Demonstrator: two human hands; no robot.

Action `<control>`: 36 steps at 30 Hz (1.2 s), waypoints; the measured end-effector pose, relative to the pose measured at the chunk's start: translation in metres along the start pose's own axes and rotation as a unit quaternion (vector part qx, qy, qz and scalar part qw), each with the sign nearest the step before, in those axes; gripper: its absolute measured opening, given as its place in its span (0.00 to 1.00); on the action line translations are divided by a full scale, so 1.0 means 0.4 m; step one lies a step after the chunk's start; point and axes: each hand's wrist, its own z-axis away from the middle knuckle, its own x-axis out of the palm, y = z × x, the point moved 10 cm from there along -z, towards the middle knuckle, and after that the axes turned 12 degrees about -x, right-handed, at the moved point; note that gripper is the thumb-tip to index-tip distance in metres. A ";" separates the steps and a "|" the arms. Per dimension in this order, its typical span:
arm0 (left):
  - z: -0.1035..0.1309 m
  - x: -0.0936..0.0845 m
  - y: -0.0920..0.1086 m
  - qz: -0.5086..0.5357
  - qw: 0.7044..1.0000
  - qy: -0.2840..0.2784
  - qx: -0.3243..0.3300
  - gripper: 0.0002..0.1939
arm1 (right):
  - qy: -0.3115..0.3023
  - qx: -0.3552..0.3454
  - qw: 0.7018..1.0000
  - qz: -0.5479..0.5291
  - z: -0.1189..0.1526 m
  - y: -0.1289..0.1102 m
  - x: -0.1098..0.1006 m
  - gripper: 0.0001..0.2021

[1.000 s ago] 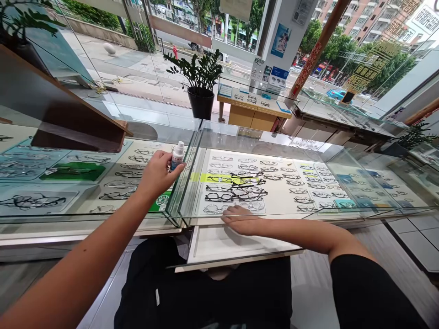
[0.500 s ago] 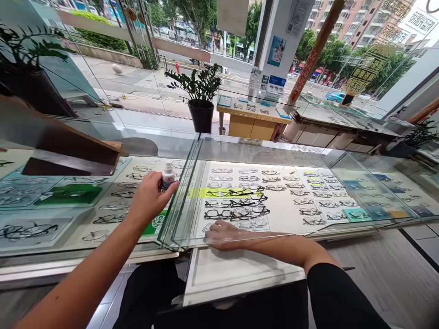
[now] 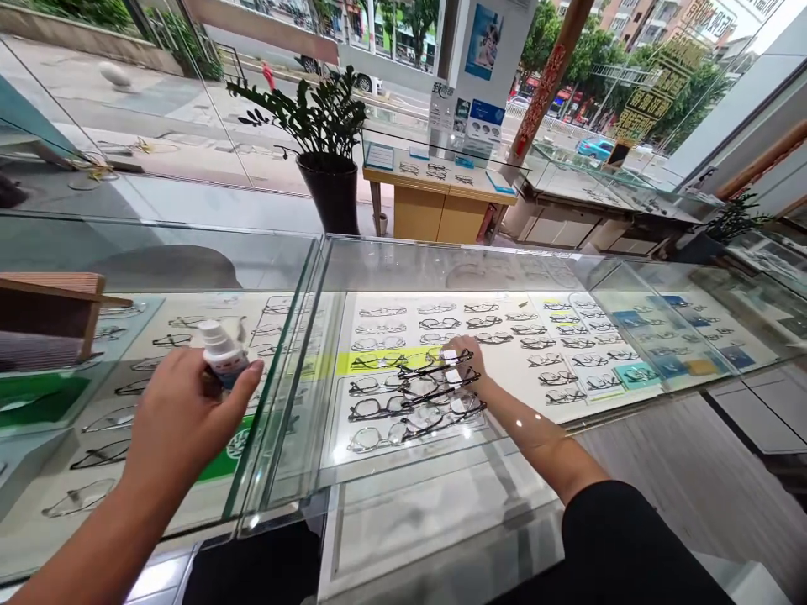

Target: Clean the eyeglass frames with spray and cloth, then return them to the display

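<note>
Glass top (image 3: pixel 391 260) covers right hand (image 3: pixel 463 353) beside eyeglasses (image 3: pixel 377 408); plant (image 3: pixel 324 122) at eleven o'clock.
Left hand (image 3: pixel 180 416) curls fingers around bottle (image 3: pixel 223 353); right reaches toward ten, fingers unclear.

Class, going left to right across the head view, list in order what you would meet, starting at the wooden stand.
Wooden stand, white-topped bottle, black plant pot, right hand, red-decorated pole, teal card.

Right display case (image 3: pixel 391 267): holds rows of eyeglasses (image 3: pixel 440 323); some overlap near its left end, their exact level unclear through reflections. Left display case (image 3: pixel 271 267): adjoins it, also holds eyeglasses. Potted plant (image 3: pixel 331 181): stands behind both. Table (image 3: pixel 419 214): right of the plant, bearing eyeglasses. Drawer (image 3: pixel 378 538): below right case's near edge.
</note>
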 end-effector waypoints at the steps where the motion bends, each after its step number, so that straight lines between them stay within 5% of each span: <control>1: -0.001 0.002 0.002 -0.005 1.000 -0.006 -0.005 0.16 | 0.052 0.008 0.997 0.050 0.001 0.032 -0.065 0.16; 5: -0.004 0.003 0.002 -0.013 0.999 -0.025 -0.034 0.18 | 0.198 0.020 0.952 0.233 0.043 0.125 -0.260 0.15; 11: -0.004 -0.004 0.010 -0.007 0.996 -0.035 -0.076 0.19 | 0.238 0.024 0.898 0.369 0.079 0.229 -0.362 0.16; 21: 0.002 -0.005 0.007 -0.005 0.993 -0.030 -0.117 0.19 | 0.166 0.001 0.877 0.450 0.042 0.281 -0.364 0.13; 30: -0.006 0.003 -0.005 -0.012 0.992 -0.036 -0.117 0.19 | 0.079 -0.027 0.890 0.448 -0.073 0.302 -0.359 0.09; 36: -0.006 0.010 -0.005 -0.023 0.994 -0.047 -0.096 0.20 | 0.054 -0.021 0.892 0.449 -0.093 0.308 -0.349 0.09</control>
